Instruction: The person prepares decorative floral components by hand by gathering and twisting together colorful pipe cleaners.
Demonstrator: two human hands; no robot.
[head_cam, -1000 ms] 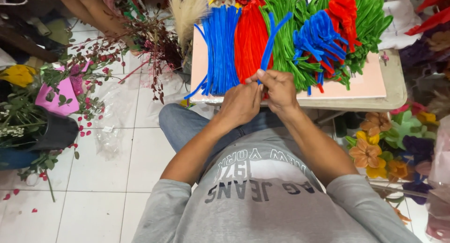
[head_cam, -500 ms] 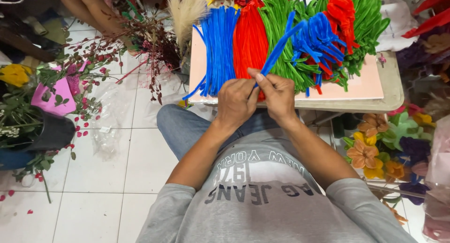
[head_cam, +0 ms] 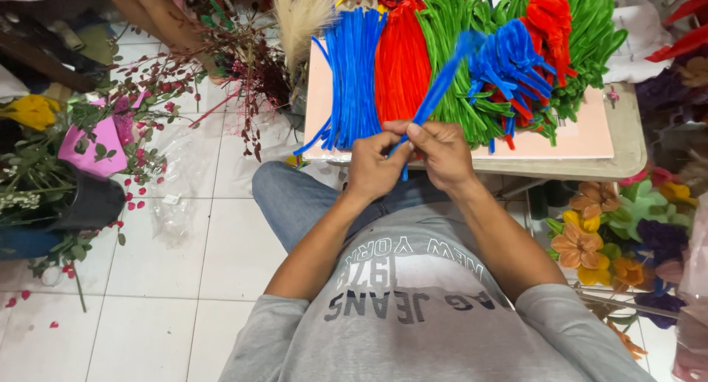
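My left hand (head_cam: 375,167) and my right hand (head_cam: 440,155) meet in front of my chest, both pinching one blue pipe cleaner (head_cam: 439,87) that slants up to the right, blurred by motion. Just beyond them a pink board (head_cam: 590,135) lies on a small table (head_cam: 627,157). On it are a fan of blue pipe cleaners (head_cam: 352,72), a red bundle (head_cam: 402,61), green ones (head_cam: 457,28) and a tangle of bent blue and red pieces (head_cam: 520,57).
On the white tiled floor (head_cam: 184,279) to the left stand a black pot with flowers (head_cam: 81,198), pink wrapping (head_cam: 99,142) and red-berry sprigs (head_cam: 158,94). Dried pampas grass (head_cam: 302,17) rises near the board. Fabric flowers (head_cam: 590,242) lie at right. Another person's arm (head_cam: 151,13) shows at top left.
The blue pipe cleaner in my hands has swung and now points further up to the right. My hands stay together at the board's near edge.
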